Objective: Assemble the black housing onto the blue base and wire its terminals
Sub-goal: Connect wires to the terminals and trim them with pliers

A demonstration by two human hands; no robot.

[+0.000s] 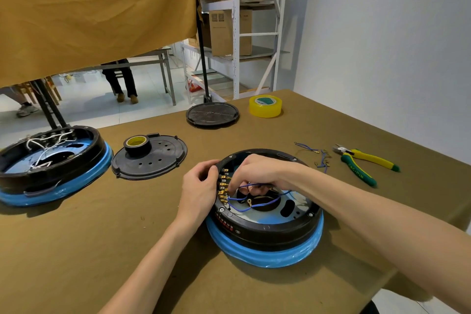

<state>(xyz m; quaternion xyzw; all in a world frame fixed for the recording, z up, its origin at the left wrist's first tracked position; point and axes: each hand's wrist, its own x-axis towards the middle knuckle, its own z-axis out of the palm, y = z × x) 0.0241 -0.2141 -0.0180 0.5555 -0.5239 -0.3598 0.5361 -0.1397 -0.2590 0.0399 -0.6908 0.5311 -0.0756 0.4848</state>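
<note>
A black ring housing (267, 229) sits on a blue base (265, 255) in front of me. A row of brass terminals (223, 187) runs along its inner left wall. My left hand (201, 191) grips the housing's left rim. My right hand (254, 173) reaches inside from above and pinches a blue wire (257, 205) at the terminals. The wire loops across the housing's floor, and a ring lug (249, 202) lies there.
Another black housing on a blue base (51, 168), with white wires, stands at the left. Beside it lies a black lid (153, 160) carrying a black tape roll (137, 145). Further back are a second lid (212, 115) and yellow tape (265, 106). Spare wires (319, 158) and cutters (364, 163) lie right.
</note>
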